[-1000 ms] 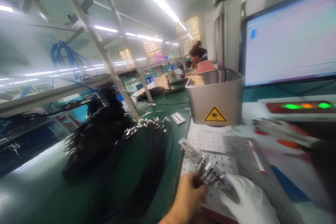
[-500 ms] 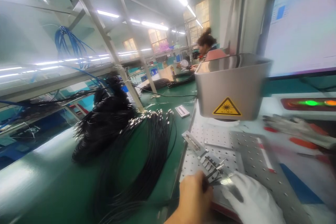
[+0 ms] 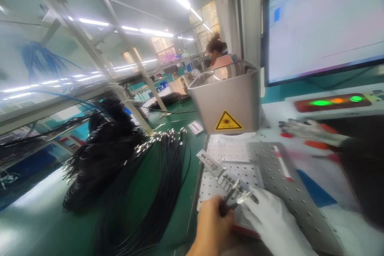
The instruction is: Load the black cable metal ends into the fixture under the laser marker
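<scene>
Over the near left corner of the perforated plate (image 3: 268, 166), the left hand (image 3: 211, 217) is pinching black cables (image 3: 228, 197) and the gloved right hand (image 3: 274, 216) a metal connector (image 3: 245, 197), best kept straight.

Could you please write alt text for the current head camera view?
A bare left hand holds black cables with metal ends, close to a white-gloved right hand, over a perforated plate. Beyond stands a grey box with a yellow warning sign; more cables lie on a green table at left, and a lit screen is upper right.
</scene>
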`<state>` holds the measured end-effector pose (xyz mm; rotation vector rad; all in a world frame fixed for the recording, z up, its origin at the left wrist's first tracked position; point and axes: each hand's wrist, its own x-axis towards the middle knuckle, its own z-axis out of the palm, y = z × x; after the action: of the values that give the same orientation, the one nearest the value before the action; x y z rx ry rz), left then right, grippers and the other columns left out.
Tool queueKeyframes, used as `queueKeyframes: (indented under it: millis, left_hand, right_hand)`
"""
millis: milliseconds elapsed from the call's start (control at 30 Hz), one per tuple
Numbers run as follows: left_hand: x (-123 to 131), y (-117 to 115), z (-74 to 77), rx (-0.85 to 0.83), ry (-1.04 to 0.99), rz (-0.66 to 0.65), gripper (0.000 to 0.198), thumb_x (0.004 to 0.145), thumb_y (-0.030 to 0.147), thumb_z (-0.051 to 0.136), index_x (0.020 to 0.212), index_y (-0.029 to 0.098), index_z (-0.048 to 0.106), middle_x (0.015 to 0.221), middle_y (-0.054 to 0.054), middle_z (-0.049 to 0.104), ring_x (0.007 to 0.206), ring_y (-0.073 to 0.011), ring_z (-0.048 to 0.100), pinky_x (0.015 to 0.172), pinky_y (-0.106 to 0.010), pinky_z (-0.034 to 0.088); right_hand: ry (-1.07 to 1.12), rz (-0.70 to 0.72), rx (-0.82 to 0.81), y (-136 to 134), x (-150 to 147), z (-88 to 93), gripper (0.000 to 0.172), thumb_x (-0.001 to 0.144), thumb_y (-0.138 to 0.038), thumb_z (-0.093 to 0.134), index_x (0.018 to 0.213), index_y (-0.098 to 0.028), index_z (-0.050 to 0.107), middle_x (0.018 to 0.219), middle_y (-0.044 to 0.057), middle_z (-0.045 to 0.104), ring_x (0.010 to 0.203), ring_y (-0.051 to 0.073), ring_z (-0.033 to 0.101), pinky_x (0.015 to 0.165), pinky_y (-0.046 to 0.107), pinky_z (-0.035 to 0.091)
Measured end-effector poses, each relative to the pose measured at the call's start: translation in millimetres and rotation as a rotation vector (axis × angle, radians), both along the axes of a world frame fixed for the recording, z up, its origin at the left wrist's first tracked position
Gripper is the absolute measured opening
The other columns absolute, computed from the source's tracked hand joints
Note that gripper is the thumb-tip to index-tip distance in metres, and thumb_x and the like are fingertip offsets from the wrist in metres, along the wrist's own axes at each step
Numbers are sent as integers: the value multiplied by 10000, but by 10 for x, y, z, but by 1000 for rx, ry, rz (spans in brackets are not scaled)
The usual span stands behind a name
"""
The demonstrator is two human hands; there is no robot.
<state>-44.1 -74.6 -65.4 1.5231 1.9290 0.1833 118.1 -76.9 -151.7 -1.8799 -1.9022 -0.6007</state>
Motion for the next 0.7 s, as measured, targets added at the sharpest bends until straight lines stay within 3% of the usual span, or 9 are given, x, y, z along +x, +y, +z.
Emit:
queueKeyframes:
  millis: [100, 267, 333, 433, 500, 600, 700]
  left_hand:
    - [15, -1, 20, 5, 24, -9, 173, 786, 183, 560, 699, 139, 418, 736, -10, 503, 743, -119, 420, 678, -267, 240]
    - [45, -9, 91, 9, -70, 25, 158, 755, 127, 545, 670, 133, 412, 674, 5, 446, 693, -97, 383, 629, -256, 224]
    - [57, -11, 110, -4, -115, 46, 148, 748, 106, 539, 665, 132, 418, 657, 9, 429, 684, -91, 375, 618, -242, 239]
    - [51, -5, 99, -22, -139, 56, 141, 737, 99, 544, 661, 130, 429, 639, 16, 418, 678, -85, 377, 609, -229, 252]
    - [34, 3, 78, -17, -135, 44, 141, 726, 112, 548, 651, 128, 429, 630, 17, 408, 671, -81, 366, 600, -232, 242]
    - [21, 12, 53, -30, -155, 57, 144, 701, 116, 554, 633, 126, 427, 614, 19, 385, 658, -77, 346, 577, -236, 220]
    - [21, 15, 10, -70, -225, 95, 152, 688, 87, 546, 622, 131, 416, 582, 31, 385, 623, -64, 351, 551, -221, 213]
  right_hand:
    - [-11, -13, -91, 12, 44, -38, 858, 884, -639, -36, 1100, -76, 574, 861, 38, 441, 1109, -272, 200, 1075, -222, 194]
    - [75, 21, -97, 2, 9, -2, 875, 886, -643, -49, 1086, -87, 597, 860, 43, 441, 1084, -262, 176, 1008, -210, 173]
    - [181, 91, -103, -3, -30, 45, 721, 902, -564, 61, 1032, -149, 636, 917, 23, 458, 1054, -241, 133, 912, -145, 119]
    - [337, 239, -98, -1, -64, 123, 323, 836, -345, 317, 857, -328, 639, 940, -86, 466, 956, -167, 78, 849, 52, 59]
    - [398, 276, -127, 2, -63, 162, 262, 783, -271, 372, 784, -389, 607, 892, -114, 457, 892, -100, 71, 833, 120, 55]
    - [535, 210, -488, 0, -49, 195, 325, 825, -356, 286, 871, -391, 606, 1005, -94, 447, 862, -32, 67, 814, 195, 46]
    - [616, 119, -858, -11, -49, 185, 431, 854, -443, 208, 1029, -366, 594, 1171, -61, 378, 844, 0, 42, 891, 240, 11]
